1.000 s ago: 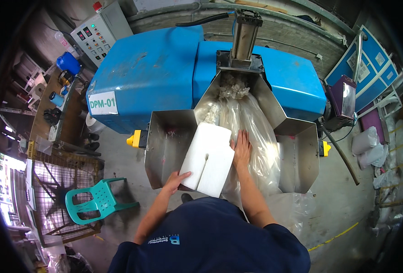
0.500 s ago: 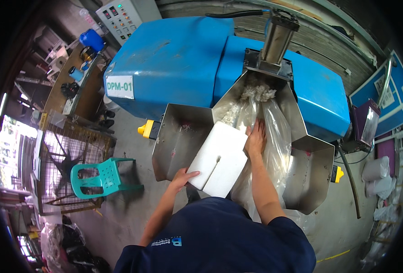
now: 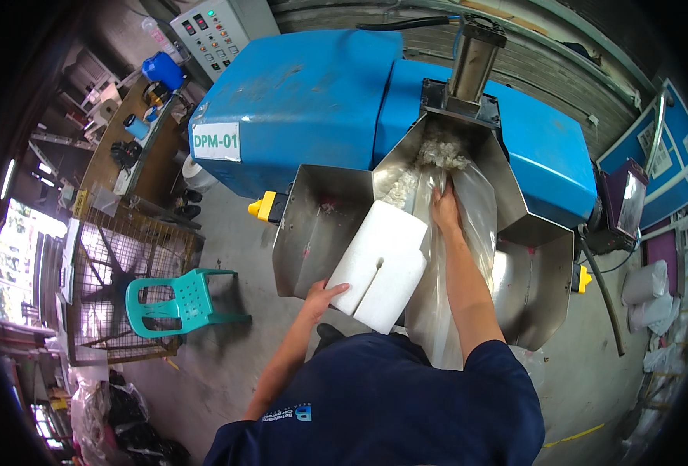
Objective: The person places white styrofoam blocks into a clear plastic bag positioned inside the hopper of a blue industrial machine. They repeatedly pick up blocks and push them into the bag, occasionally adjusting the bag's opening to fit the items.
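A thick white foam block point(image 3: 379, 264) with a slit in its near edge lies tilted on the steel chute point(image 3: 313, 233) of a blue machine point(image 3: 313, 101). My left hand point(image 3: 322, 296) holds the block's near lower corner. My right hand point(image 3: 443, 206) reaches up the chute beside the block's far corner and presses on a clear plastic bag point(image 3: 468, 256) that hangs down the chute. Shredded white flakes point(image 3: 437, 155) pile at the machine's mouth just above that hand. Whether the right hand grips the bag I cannot tell.
A second steel chute wing point(image 3: 538, 287) stands to the right. A grey control box point(image 3: 220, 31) sits at the machine's back left. A teal plastic chair point(image 3: 177, 303) and a wire cage fan point(image 3: 119, 279) stand on the concrete floor to my left. A workbench with bottles point(image 3: 142, 116) is far left.
My right hand has slid further up the chute toward the flakes. The foam block has shifted up with it, and my head has turned so the machine sits more to the right.
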`<action>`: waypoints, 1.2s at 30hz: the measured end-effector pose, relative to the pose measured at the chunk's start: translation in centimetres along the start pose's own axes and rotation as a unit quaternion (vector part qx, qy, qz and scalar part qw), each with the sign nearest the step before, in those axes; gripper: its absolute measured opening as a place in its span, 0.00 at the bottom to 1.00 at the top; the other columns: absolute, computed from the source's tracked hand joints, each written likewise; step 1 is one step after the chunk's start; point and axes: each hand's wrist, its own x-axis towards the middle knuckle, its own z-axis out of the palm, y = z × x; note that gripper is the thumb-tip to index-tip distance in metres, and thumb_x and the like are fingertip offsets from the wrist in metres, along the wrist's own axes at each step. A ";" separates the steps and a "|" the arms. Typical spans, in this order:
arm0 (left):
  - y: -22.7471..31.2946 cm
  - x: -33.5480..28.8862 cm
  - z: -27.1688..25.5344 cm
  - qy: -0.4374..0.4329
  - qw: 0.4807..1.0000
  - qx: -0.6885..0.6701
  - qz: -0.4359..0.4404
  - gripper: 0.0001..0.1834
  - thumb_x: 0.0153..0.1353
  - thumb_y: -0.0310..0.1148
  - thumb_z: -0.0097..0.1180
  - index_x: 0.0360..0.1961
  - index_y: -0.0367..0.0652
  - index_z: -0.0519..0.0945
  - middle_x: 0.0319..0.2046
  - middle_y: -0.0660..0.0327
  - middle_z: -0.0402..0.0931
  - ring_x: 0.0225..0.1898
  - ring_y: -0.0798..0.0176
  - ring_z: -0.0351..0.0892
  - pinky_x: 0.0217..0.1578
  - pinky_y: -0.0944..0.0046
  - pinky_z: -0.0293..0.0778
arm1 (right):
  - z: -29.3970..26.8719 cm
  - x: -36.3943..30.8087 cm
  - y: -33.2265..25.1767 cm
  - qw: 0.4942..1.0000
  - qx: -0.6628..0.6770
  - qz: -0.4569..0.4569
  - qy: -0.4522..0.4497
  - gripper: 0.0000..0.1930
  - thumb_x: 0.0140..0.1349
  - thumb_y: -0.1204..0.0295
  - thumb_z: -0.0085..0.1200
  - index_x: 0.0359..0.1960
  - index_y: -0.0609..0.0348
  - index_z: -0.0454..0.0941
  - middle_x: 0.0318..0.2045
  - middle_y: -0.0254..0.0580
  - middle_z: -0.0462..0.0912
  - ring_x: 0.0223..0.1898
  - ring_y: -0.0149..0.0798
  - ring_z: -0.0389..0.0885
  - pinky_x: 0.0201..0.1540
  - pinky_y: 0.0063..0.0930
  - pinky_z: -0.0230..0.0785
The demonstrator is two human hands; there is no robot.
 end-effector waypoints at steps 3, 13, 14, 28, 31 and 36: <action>-1.6 0.5 -0.7 0.000 0.999 -0.032 0.033 0.39 0.60 0.45 0.77 0.64 0.29 0.79 0.54 0.51 0.86 0.53 0.57 0.85 0.57 0.59 0.77 | 0.1 -1.6 -1.2 1.000 0.000 -0.011 -0.002 0.37 0.77 0.59 0.52 0.80 0.65 0.56 0.77 0.68 0.63 0.76 0.66 0.65 0.77 0.48 0.60; -1.4 -0.4 -3.6 0.042 0.992 -0.108 0.058 0.33 0.64 0.42 0.73 0.65 0.31 0.79 0.55 0.54 0.86 0.53 0.58 0.86 0.57 0.58 0.77 | -1.2 -9.4 -1.7 0.980 -0.193 -0.050 0.011 0.43 0.73 0.55 0.58 0.79 0.68 0.55 0.78 0.64 0.61 0.77 0.65 0.61 0.79 0.58 0.53; -1.4 0.0 -4.3 0.057 0.991 -0.097 0.073 0.33 0.65 0.41 0.73 0.65 0.32 0.80 0.55 0.54 0.86 0.54 0.58 0.86 0.58 0.58 0.77 | -1.3 -10.6 -2.3 0.979 -0.198 -0.054 0.012 0.43 0.72 0.55 0.59 0.80 0.67 0.55 0.78 0.63 0.61 0.78 0.64 0.59 0.79 0.59 0.51; 0.5 1.0 -5.0 -0.012 1.000 0.020 -0.012 0.43 0.60 0.53 0.75 0.65 0.30 0.78 0.57 0.49 0.84 0.57 0.54 0.84 0.60 0.57 0.76 | -1.8 -30.7 -3.8 0.967 -0.248 0.004 0.063 0.46 0.67 0.60 0.65 0.83 0.54 0.54 0.81 0.52 0.59 0.81 0.57 0.57 0.81 0.52 0.51; -0.1 1.8 -5.8 -0.029 0.999 0.022 -0.010 0.43 0.61 0.54 0.74 0.66 0.29 0.77 0.57 0.48 0.84 0.56 0.55 0.84 0.58 0.57 0.78 | -1.7 -31.3 -4.0 0.978 -0.193 0.012 0.077 0.43 0.69 0.62 0.61 0.82 0.54 0.55 0.80 0.54 0.61 0.80 0.60 0.58 0.81 0.55 0.50; 0.5 1.4 -5.5 -0.057 0.998 0.025 -0.016 0.42 0.63 0.54 0.73 0.66 0.31 0.77 0.55 0.50 0.84 0.53 0.56 0.86 0.55 0.58 0.80 | -0.9 -29.3 -3.8 0.974 -0.199 0.050 0.094 0.42 0.71 0.60 0.59 0.83 0.53 0.54 0.80 0.51 0.61 0.81 0.56 0.56 0.82 0.54 0.48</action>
